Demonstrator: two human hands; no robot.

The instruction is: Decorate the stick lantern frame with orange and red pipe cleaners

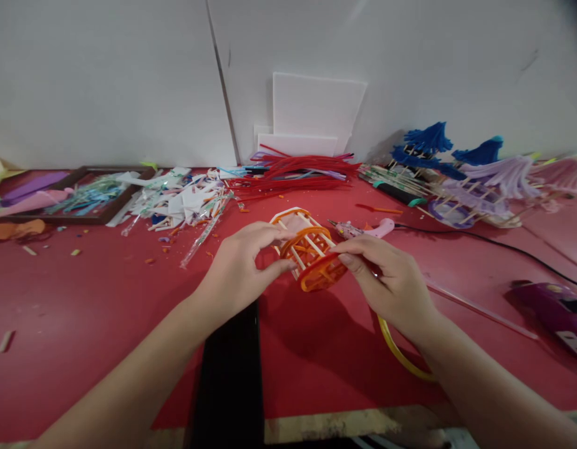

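Between my hands, above the red table, is a small tilted frame of orange pipe-cleaner rings joined by pale wooden sticks. My left hand is closed on its left side, thumb below and fingers above. On its right side, my right hand pinches the frame near the lower ring, where a red strip runs along the rim. Just behind my right hand lies a pink hot glue gun, its nozzle toward the frame. A yellow curved band shows under my right wrist.
Red pipe cleaners lie at the back before white boards. Scraps and a brown tray are left. Blue and lilac tiered models, a green-black tool, a black cord and a purple device are right.
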